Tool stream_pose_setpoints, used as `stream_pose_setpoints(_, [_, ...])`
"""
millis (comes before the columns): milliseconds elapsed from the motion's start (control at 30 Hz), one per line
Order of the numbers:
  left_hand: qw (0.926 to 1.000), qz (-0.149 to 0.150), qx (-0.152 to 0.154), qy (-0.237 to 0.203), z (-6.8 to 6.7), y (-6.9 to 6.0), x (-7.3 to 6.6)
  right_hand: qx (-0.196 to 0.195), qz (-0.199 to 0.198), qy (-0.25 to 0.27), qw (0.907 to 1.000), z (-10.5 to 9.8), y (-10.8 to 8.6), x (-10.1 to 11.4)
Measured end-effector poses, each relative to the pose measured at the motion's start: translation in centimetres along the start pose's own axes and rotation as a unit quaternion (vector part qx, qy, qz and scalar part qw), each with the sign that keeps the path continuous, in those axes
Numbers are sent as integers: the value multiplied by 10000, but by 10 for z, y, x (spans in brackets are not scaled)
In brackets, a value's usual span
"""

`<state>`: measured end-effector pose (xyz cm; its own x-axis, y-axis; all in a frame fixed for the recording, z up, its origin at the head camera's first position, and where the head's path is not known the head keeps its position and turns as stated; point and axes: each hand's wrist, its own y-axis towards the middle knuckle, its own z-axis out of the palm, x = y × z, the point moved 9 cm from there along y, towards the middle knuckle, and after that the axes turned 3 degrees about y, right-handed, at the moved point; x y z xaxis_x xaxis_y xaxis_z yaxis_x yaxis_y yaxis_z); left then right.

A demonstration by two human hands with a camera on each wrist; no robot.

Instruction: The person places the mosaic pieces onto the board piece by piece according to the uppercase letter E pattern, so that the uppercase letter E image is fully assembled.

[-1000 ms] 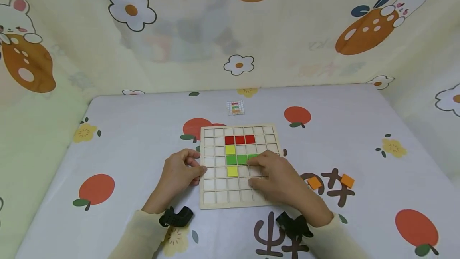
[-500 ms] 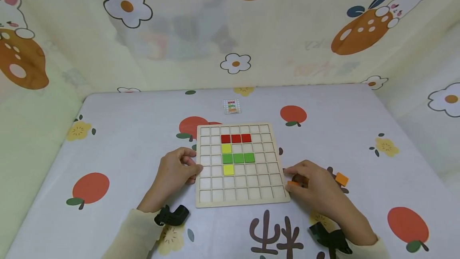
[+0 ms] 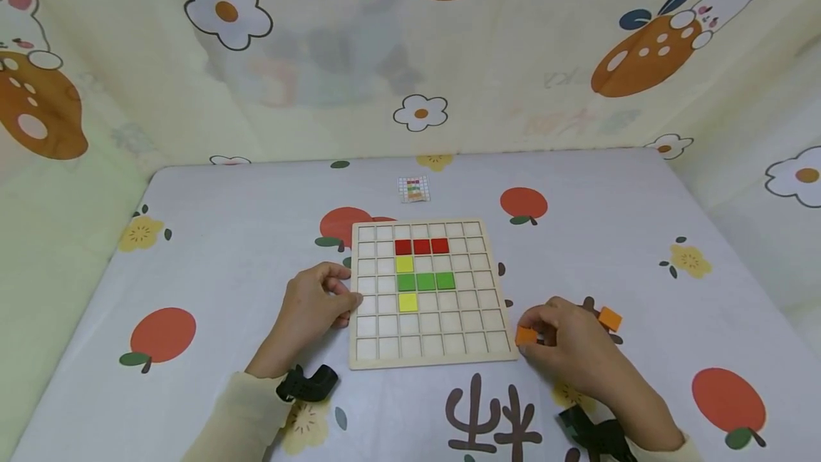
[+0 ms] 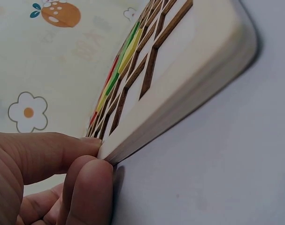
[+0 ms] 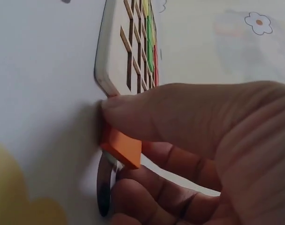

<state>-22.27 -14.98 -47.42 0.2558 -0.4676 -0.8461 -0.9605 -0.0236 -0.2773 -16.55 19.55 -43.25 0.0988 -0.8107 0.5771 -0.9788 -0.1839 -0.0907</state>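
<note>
A wooden grid board (image 3: 432, 361) lies flat on the table, with red tiles (image 3: 421, 247), green tiles (image 3: 425, 281) and yellow tiles (image 3: 408, 302) set in its cells. My left hand (image 3: 317, 298) pinches the board's left edge, thumb on the rim; the left wrist view shows the thumb (image 4: 62, 152) and a bent finger at that edge. Just right of the board's lower right corner, my right hand (image 3: 571, 341) holds an orange tile (image 3: 526, 336) between thumb and fingers. In the right wrist view the thumb covers part of this orange tile (image 5: 123, 147).
A second orange tile (image 3: 610, 319) lies on the table just right of the right hand. Behind the board rests a small printed card (image 3: 413, 190) with a coloured grid pattern. A patterned cloth (image 3: 340, 55) hangs at the back of the table.
My right hand has moved right, from the green row to the nearer orange tile, and now grips it. A third green tile has come into full view. The left hand stays on the board.
</note>
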Motion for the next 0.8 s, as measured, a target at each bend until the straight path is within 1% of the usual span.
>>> stream_pose_setpoints(167, [10000, -7, -2, -13, 0, 1, 0, 16, 95, 426, 9990, -1, -1, -4])
stream_pose_setpoints(333, [10000, -3, -10, 10, 0, 1, 1, -84, -4, 868, 9962, -3, -3, -6])
stream_pose_setpoints(467, [10000, 4, -18, 30, 0, 1, 1, 57, 21, 1424, 9898, 0, -2, -6])
stream_pose_setpoints(533, [10000, 19, -21, 25, 0, 1, 1, 160, 8, 1569, 9875, 2, -2, -4])
stream_pose_setpoints(633, [10000, 19, -10, 14, -1, 0, 1, 218, -65, 1532, 9879, 5, -2, -2])
stream_pose_setpoints(800, [10000, -54, -18, 26, 0, 0, 1, 194, -226, 1041, 9941, 5, -2, 4])
